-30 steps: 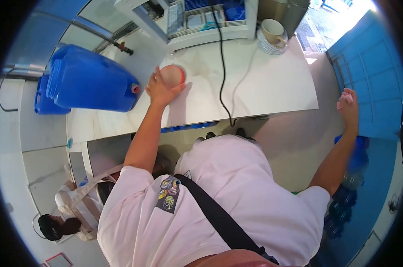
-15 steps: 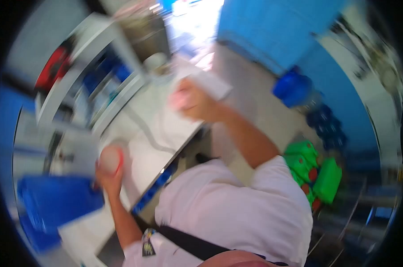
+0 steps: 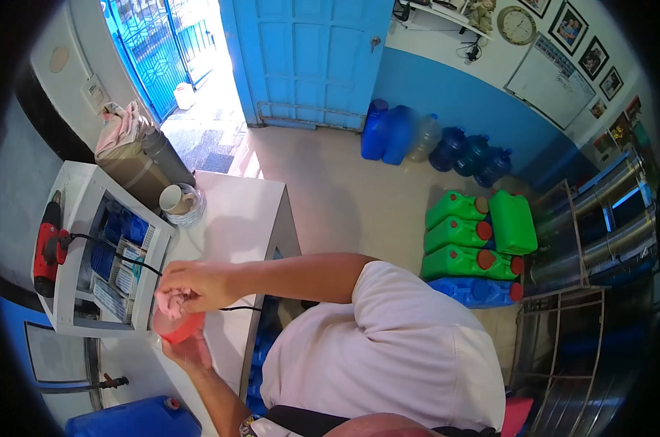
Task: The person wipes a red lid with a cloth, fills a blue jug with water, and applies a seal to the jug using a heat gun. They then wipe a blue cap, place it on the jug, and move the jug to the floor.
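Observation:
My left hand (image 3: 191, 351) is closed around a round, red-rimmed container (image 3: 180, 329), holding it over the white counter (image 3: 224, 226). Just above it, my right hand (image 3: 202, 284) grips a crumpled pink cloth (image 3: 172, 303). The cloth overlaps the container's edge in this view. Part of the container is hidden behind the cloth and my right hand.
A white shelf unit (image 3: 75, 320) on the counter carries a red drill (image 3: 47, 251). Behind stand a mug (image 3: 175, 200) and a grey tumbler (image 3: 166, 154). A blue jug (image 3: 133, 419) is at lower left; green jugs (image 3: 454, 233) line the floor to the right.
My right hand has come down and left with the pink cloth, meeting the container in my left hand. The view has swung, now showing more of the door and right wall.

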{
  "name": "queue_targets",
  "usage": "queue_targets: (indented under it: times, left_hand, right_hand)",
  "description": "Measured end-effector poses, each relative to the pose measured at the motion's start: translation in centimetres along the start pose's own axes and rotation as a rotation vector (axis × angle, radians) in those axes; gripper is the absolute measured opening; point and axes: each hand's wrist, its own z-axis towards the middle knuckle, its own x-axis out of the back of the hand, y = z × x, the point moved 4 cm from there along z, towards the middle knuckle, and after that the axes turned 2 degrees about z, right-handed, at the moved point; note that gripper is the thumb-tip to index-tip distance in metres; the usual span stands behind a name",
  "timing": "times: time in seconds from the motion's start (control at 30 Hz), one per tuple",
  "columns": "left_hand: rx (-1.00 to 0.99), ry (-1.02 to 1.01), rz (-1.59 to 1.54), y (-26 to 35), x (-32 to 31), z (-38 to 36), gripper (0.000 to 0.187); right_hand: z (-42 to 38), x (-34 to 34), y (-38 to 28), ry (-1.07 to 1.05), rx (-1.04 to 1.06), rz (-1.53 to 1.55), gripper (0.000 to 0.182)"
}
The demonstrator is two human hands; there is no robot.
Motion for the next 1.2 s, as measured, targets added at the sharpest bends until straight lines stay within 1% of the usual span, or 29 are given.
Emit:
queue_targets:
  times: [0.07, 0.1, 0.13, 0.2, 0.23, 0.3, 0.33, 0.4, 0.43, 0.47, 0.5, 0.53, 0.57, 0.6, 0.67, 0.73, 0.77, 0.8, 0.83, 0.87, 0.9, 0.93, 1.0, 1.03, 1.07, 1.13, 1.17, 1.2]
  left_hand:
    - [0.043, 0.147, -0.439, -1.4, -2.6, 0.0, 0.084]
    - [0.098, 0.167, -0.584, -1.9, -3.0, 0.0, 0.075]
    - [0.101, 0.165, -0.584, -1.7, -3.8, -0.1, 0.075]
    - [0.098, 0.165, -0.648, -0.3, -5.5, -0.2, 0.075]
    - [0.100, 0.162, -0.647, 0.6, -5.4, -0.2, 0.075]
    - [0.050, 0.357, -0.551, 2.4, -4.2, -0.5, 0.075]
    - [0.051, 0.361, -0.548, 3.1, -4.5, -0.6, 0.075]
    - [0.070, 0.207, -0.594, 4.7, -5.6, -1.1, 0.072]
    - [0.007, 0.043, -0.483, 5.0, -6.1, -1.0, 0.071]
    - [-0.063, -0.095, -0.355, 4.9, -6.2, -0.6, 0.069]
    - [-0.038, 0.057, -0.456, 4.3, -4.8, -0.8, 0.066]
    - [0.039, 0.264, -0.459, 4.9, -5.5, -1.6, 0.066]
    - [0.074, 0.456, -0.462, 6.1, -6.2, -2.0, 0.070]
    - [-0.016, 0.199, -0.478, 7.4, -6.3, -2.1, 0.074]
    - [-0.093, 0.124, -0.402, 8.4, -5.4, -1.8, 0.080]
    - [-0.011, 0.155, -0.479, 6.6, -5.4, -2.4, 0.083]
    - [-0.035, 0.195, -0.465, 6.2, -6.1, -2.6, 0.083]
    - [-0.017, 0.255, -0.443, 5.7, -7.0, -2.7, 0.084]
    - [0.007, 0.307, -0.427, 6.4, -6.3, -2.7, 0.085]
    - [-0.009, 0.334, -0.421, 6.9, -5.3, -3.1, 0.085]
    - [-0.072, 0.234, -0.508, 7.9, -4.7, -3.3, 0.082]
    - [-0.139, 0.119, -0.590, 8.9, -4.3, -3.3, 0.079]
    - [-0.144, 0.111, -0.522, 8.8, -4.1, -3.2, 0.076]
    - [-0.123, 0.105, -0.470, 8.1, -4.4, -3.4, 0.074]
    - [-0.121, 0.112, -0.469, 6.6, -4.1, -3.6, 0.074]
    - [-0.108, 0.055, -0.827, 4.7, -4.6, -4.0, 0.072]
    - [-0.058, -0.009, -0.870, 5.2, -5.7, -4.0, 0.072]
    - [-0.067, -0.002, -0.867, 5.4, -5.8, -4.1, 0.072]
  right_hand:
    - [-0.4, -1.7, 0.2, -0.003, -0.019, -0.015, 0.048]
    - [-0.5, -2.3, 0.4, -0.012, -0.039, -0.021, 0.050]
    - [-0.5, -2.5, 0.6, -0.009, -0.040, -0.022, 0.050]
    - [-0.6, -2.1, 1.2, 0.113, -0.042, -0.076, 0.046]
    - [-0.9, -2.1, 1.8, 0.117, -0.043, -0.078, 0.046]
    - [-1.7, -2.5, 2.0, 0.130, 0.193, -0.164, 0.039]
    - [-1.6, -2.9, 0.9, 0.130, 0.192, -0.160, 0.039]
    - [-2.1, -5.3, -2.8, 0.200, 0.490, -0.128, 0.014]
    - [-0.2, -5.8, -2.5, 0.057, 0.504, -0.084, 0.013]
    - [0.9, -5.3, -1.8, 0.095, 0.472, -0.046, 0.014]
    - [2.3, -4.8, -1.1, 0.119, 0.443, 0.014, 0.017]
    - [3.7, -2.8, -2.9, 0.331, 0.633, -0.261, 0.022]
    - [4.0, -1.8, -1.2, 0.309, 0.607, -0.279, 0.023]
    - [3.5, -2.2, 0.1, 0.288, 0.581, -0.293, 0.025]
    - [1.3, -4.2, -1.7, 0.103, 0.480, -0.208, 0.022]
    - [2.2, -5.8, -4.2, 0.071, 0.547, -0.074, 0.024]
    - [2.4, -5.7, -5.0, 0.078, 0.590, -0.027, 0.027]
    - [3.0, -4.9, -4.6, 0.061, 0.597, 0.005, 0.027]
    - [5.5, -4.4, -3.3, 0.107, 0.514, -0.108, 0.027]
    - [6.4, -3.8, -2.1, 0.151, 0.432, -0.216, 0.028]
    - [5.9, -3.4, -1.9, 0.132, 0.436, -0.278, 0.031]
    - [5.5, -4.3, -2.6, 0.126, 0.453, -0.261, 0.031]
    - [3.2, -6.9, -4.6, -0.082, 0.583, -0.039, 0.027]
    - [2.8, -7.5, -6.3, -0.146, 0.603, -0.159, 0.025]
    - [3.5, -7.9, -6.0, -0.148, 0.600, -0.152, 0.025]
    - [6.6, -7.8, -4.8, -0.038, 0.346, 0.387, 0.028]
    - [7.6, -7.5, -5.7, -0.041, 0.286, 0.870, 0.028]
    - [7.9, -7.5, -5.1, -0.050, 0.286, 0.878, 0.028]
